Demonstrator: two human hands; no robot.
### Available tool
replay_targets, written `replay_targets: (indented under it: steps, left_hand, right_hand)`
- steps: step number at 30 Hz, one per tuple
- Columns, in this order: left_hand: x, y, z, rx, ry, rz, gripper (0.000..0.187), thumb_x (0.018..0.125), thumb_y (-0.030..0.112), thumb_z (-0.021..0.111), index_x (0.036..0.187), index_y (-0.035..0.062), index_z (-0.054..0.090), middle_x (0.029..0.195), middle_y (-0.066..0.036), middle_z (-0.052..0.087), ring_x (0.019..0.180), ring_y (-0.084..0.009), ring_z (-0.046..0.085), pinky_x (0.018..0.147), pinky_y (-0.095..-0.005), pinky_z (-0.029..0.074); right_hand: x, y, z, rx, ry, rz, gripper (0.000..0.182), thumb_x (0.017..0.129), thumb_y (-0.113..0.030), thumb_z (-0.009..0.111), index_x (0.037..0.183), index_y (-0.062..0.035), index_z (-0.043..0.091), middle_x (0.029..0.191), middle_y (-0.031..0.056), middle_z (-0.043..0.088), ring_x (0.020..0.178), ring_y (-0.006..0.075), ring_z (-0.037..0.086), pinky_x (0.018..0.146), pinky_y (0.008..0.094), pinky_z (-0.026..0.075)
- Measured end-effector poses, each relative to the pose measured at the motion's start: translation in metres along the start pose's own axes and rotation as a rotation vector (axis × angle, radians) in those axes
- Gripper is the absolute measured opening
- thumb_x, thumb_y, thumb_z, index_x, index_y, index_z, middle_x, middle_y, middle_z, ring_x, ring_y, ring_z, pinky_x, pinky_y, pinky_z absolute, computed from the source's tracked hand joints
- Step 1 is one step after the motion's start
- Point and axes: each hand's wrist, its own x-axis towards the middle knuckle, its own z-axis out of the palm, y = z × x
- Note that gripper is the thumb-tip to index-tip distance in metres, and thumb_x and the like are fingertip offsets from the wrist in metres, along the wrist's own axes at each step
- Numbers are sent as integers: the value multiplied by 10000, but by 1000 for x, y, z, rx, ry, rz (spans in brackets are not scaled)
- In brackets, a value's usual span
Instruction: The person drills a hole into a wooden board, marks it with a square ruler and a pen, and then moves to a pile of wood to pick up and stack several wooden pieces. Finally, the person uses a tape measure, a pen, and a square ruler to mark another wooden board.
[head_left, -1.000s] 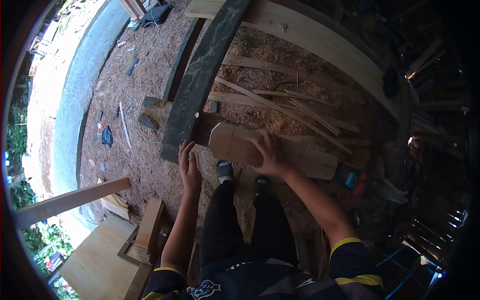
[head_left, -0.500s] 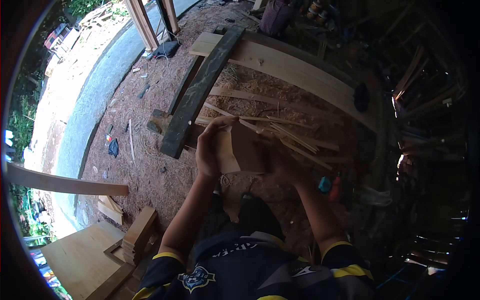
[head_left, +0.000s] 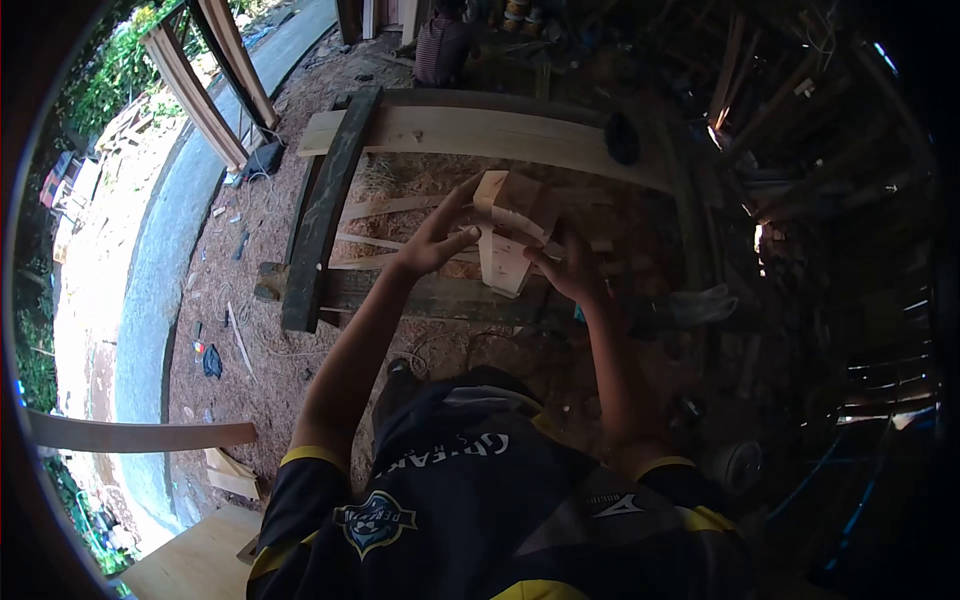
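Note:
A short, thick wooden block (head_left: 518, 206) is held up in front of me between my two hands, over the timber frame on the ground. My left hand (head_left: 436, 243) grips its left side, fingers up along the far edge and thumb at the near face. On the other side my right hand (head_left: 574, 268) holds it in shadow, the thumb at the lower edge and the other fingers mostly hidden. Directly under the block in this view is a pale, narrower wooden face (head_left: 503, 262), which overlaps a dark beam (head_left: 420, 296).
A long pale plank (head_left: 470, 135) lies across the frame beyond my hands, and a dark crossbeam (head_left: 335, 205) runs along its left. Another person (head_left: 440, 50) crouches at the back. A curved wooden piece (head_left: 150, 434) juts in from the left, above a plywood sheet (head_left: 195, 555).
My hands have carried the wooden block forward, away from my body, and turned it so other faces show. The view has shifted, and my torso leans further over the frame.

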Motion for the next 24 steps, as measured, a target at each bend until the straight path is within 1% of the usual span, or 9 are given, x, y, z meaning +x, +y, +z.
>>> replay_targets:
  steps: [2,3,4,7,12,15,19,21,24]
  left_hand:
    - [22,-10,5,97,2,155,749,1079,160,715,1713,15,344,1680,-202,479,1548,-304,487,1256,-462,408]
    - [30,-15,8,210,63,178,669,1038,71,741,1636,1,449,1579,-192,592,1490,-286,558,1223,-445,451]
    - [37,-15,10,203,50,184,669,1038,71,741,1636,1,449,1579,-192,592,1490,-286,558,1223,-445,451]
    - [51,-21,16,183,146,122,442,1066,62,696,1481,-17,569,1375,-145,721,1343,-245,668,1140,-398,522]
    - [49,-28,31,104,290,152,410,1098,78,662,1490,-5,575,1364,-117,714,1320,-208,661,1129,-389,524]
    - [50,-18,25,140,335,135,390,1114,95,647,1486,0,583,1365,-106,710,1312,-194,659,1120,-386,528]
    - [51,-24,14,192,357,109,394,1124,144,656,1488,13,585,1369,-103,711,1300,-189,667,1096,-386,541]
    - [51,-28,10,183,374,76,398,1125,159,662,1488,18,583,1363,-102,717,1296,-191,673,1083,-386,548]
    - [68,-32,1,257,399,-1,405,1125,208,673,1478,29,583,1324,-123,751,1246,-206,710,1041,-383,563]
  right_hand:
    - [-1,32,-7,155,-13,119,577,987,-205,827,1473,-8,586,1441,193,614,1311,343,683,1073,452,584]
    - [-2,34,-12,148,7,120,577,987,-205,827,1473,-8,586,1441,193,614,1311,343,683,1073,452,584]
    - [-5,34,-14,235,11,93,560,1008,-179,803,1490,-8,575,1464,184,593,1323,335,676,1090,447,582]
    - [0,39,-10,320,39,39,537,1032,-150,778,1505,-8,566,1463,168,584,1337,320,668,1110,441,580]
    - [11,35,-7,330,89,33,530,1036,-194,792,1488,-11,582,1390,159,626,1304,300,679,1074,422,584]
    - [18,44,-7,193,51,-2,514,1039,-241,792,1466,-22,608,1351,162,666,1219,277,702,1008,423,566]
    - [31,21,-8,142,35,-45,506,1053,-248,769,1475,-22,607,1355,156,690,1237,285,699,1046,440,553]
    - [43,14,-10,308,-93,108,508,1077,-285,730,1493,-24,602,1350,147,719,1278,278,688,1074,443,539]
    - [58,14,-7,314,-56,108,523,1098,-334,703,1515,-36,594,1360,146,734,1312,264,676,1107,439,527]
